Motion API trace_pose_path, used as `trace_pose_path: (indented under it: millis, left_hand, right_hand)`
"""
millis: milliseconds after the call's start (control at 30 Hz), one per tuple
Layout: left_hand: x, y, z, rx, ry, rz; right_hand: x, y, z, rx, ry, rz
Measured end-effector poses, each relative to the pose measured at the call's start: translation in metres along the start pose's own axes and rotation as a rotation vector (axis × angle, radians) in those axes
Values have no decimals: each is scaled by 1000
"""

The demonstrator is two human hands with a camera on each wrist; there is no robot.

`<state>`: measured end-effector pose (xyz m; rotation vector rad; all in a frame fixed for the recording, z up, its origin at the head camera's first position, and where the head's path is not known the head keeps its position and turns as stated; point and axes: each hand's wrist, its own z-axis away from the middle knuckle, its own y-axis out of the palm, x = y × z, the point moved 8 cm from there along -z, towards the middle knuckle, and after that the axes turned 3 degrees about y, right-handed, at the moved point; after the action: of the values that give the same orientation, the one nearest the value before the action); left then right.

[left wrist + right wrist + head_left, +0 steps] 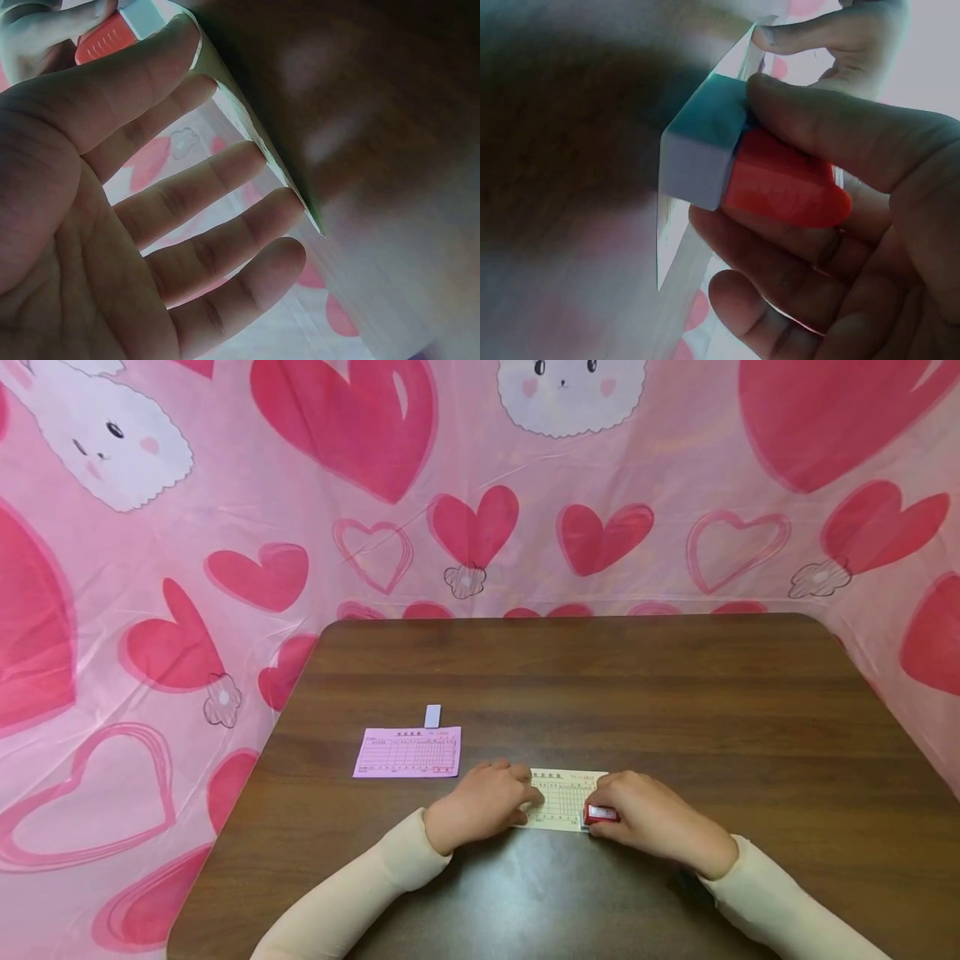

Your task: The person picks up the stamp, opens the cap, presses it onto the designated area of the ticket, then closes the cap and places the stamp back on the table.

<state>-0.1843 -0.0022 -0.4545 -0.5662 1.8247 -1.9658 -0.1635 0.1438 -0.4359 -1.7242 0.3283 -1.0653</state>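
Leftmost: pink slip point(405, 753), flat, red mark point(443, 770) at its near right corner, so it looks done. Pale piece point(432, 716) at its far edge; touching or not, can't tell. Next, left hand point(483, 802): fingers spread wide, fairly straight, tips at the left part of yellow slip point(558, 797), seemingly steadying it; grips nothing. Yellow slip lies right of and nearer than pink, the two well apart. Right end: red stamp point(602, 813), pale base down at the slip's near right corner, pinched between thumb and fingers of right hand point(637, 814). Yellow looks mid-stamp; base covers the spot, so can't tell if a mark is there. Lifting the stamp off is not yet done.

Surface: brown wood-grain table point(570, 685), rounded far corners, glare near the front. Room: pink backdrop point(525, 460) with hearts and white animal faces, behind and at both sides, lightly creased.
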Motion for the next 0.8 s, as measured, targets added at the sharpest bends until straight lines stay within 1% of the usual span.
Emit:
trace_pose_path:
  millis: [233,467,600,800]
  left_hand:
    - [1,2,0,8,1,-8]
    - [0,2,1,-2,9,-24]
    - [0,1,0,5,7,-17]
    - [1,2,-1,15,-1,-16]
  right_hand:
    - [0,2,-1,10,9,-1]
    - [0,3,0,7,17,-8]
    - [0,2,1,0,14,-9]
    - [-2,3,1,11,29,12]
